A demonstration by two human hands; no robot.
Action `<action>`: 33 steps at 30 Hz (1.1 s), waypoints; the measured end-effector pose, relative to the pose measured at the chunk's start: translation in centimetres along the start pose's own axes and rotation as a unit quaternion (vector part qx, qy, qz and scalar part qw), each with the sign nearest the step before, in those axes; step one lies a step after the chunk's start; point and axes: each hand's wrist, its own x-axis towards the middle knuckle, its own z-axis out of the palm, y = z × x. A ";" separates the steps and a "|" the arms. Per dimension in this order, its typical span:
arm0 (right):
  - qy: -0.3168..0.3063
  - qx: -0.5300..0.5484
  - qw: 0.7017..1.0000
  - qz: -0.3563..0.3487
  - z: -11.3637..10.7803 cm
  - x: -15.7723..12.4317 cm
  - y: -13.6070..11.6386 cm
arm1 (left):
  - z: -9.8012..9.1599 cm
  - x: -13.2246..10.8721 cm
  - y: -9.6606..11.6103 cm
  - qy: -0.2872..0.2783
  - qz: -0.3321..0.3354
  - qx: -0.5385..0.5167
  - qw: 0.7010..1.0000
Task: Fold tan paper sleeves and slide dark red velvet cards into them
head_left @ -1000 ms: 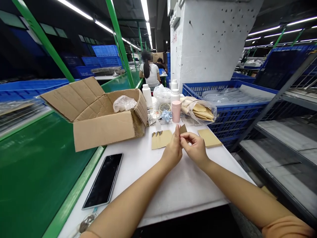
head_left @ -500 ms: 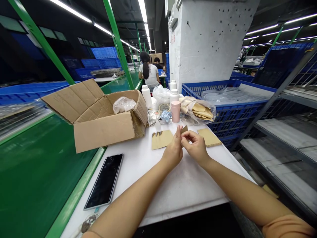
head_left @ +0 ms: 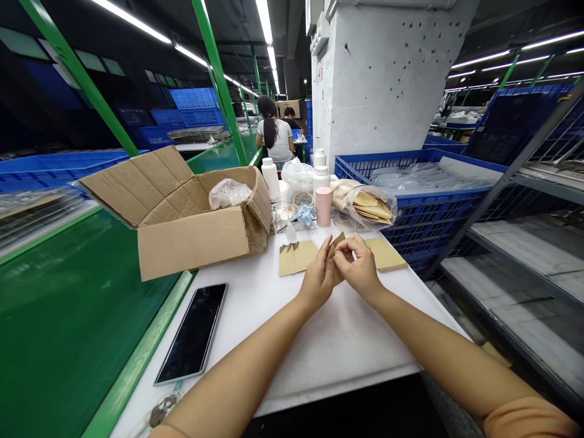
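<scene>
The left hand [head_left: 317, 283] and the right hand [head_left: 360, 271] are pressing close together above the white table [head_left: 319, 359], with their fingers curled, pinching a small, stiff kraft paper piece [head_left: 336, 243] between them. Its pointed corner is sticking up, and the fingers are hiding most of the rest. Just left of the hands, a kraft card strip [head_left: 296, 257] with a notched, zigzag edge is lying flat on the table, while a squared kraft card stack [head_left: 385, 253] is resting just to the right. Behind them, a clear plastic bag [head_left: 365, 207] is holding tan, pointed paper pieces beside a matte pink cylindrical container [head_left: 323, 205] and a white plastic bottle [head_left: 321, 178]. To the left, an open corrugated cardboard box [head_left: 191, 237] with spread flaps is holding a crumpled plastic bag [head_left: 229, 194]. Beyond the table, a blue plastic crate [head_left: 410, 210] is carrying clear plastic sheeting [head_left: 424, 176], and a glossy black smartphone [head_left: 190, 333] is lying near the table's left edge.
</scene>
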 end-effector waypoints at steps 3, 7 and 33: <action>-0.030 0.002 0.999 -0.016 -0.4 0.0 -0.6 | -0.2 0.0 0.1 -0.003 -0.002 0.004 1.000; -0.032 0.008 0.999 -0.022 -0.4 0.0 -0.8 | -0.3 0.0 0.2 -0.006 -0.007 -0.011 1.000; -0.015 -0.047 0.998 0.037 0.0 0.9 1.5 | -0.3 0.8 0.1 0.035 -0.163 -0.183 0.969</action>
